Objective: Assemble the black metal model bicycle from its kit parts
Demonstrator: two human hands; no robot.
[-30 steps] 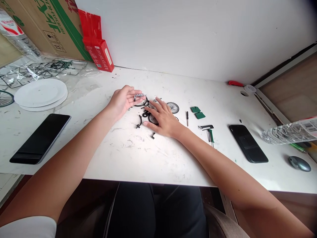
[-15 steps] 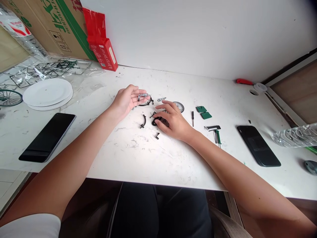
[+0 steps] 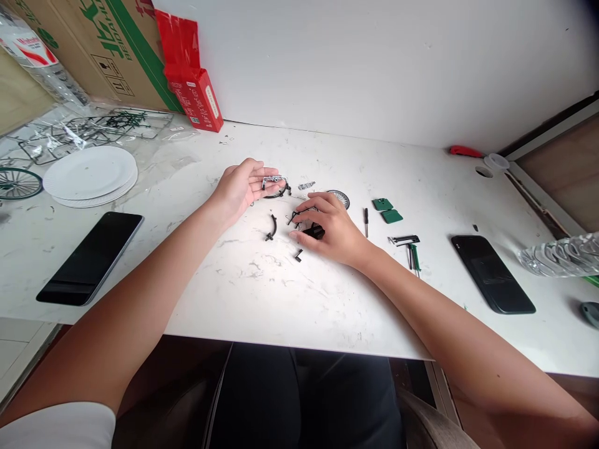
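the silver part [image 3: 275, 181] lying on the left hand [image 3: 241, 187] is gleaming like polished metal. the black piece [image 3: 314, 232] in the right hand [image 3: 334, 234] is looking like dull, matt plastic. the white tabletop [image 3: 262, 293] is showing a smooth but scuffed, stained finish. the phone [image 3: 91, 257] is shining as glossy black glass, and the bottle [image 3: 556, 255] is glinting as clear ribbed plastic.

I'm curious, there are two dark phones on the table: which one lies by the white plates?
The phone on the person's left, just in front of the white plates. The other phone lies far right, near the plastic bottle.
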